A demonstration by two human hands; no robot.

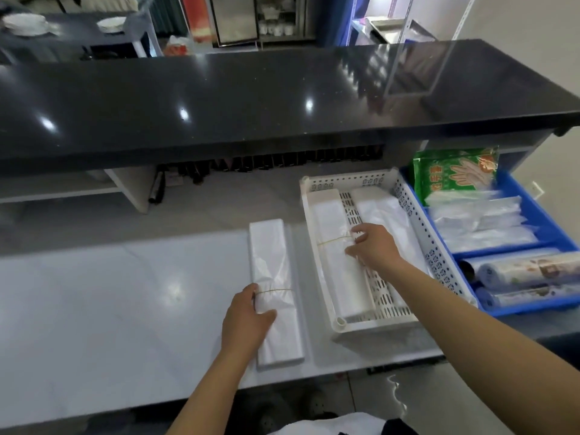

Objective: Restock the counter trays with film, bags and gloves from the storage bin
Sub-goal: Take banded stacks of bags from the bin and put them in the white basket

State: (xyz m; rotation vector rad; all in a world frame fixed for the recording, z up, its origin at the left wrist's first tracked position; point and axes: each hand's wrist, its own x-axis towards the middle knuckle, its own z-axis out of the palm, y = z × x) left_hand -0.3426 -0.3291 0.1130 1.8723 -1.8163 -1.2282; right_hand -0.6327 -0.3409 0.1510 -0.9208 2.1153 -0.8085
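On surface: left hand [248,318] grips loose bag bundle [273,252]; right hand [373,246] pinches trayed bundle [342,277], white tray [345,180]; best seated flat, parallel.

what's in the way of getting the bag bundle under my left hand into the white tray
Nothing visible lies between the bag bundle and the white tray, only bare counter. Inside the tray, two bundles already take up most of the floor, and the right hand holds the left bundle.
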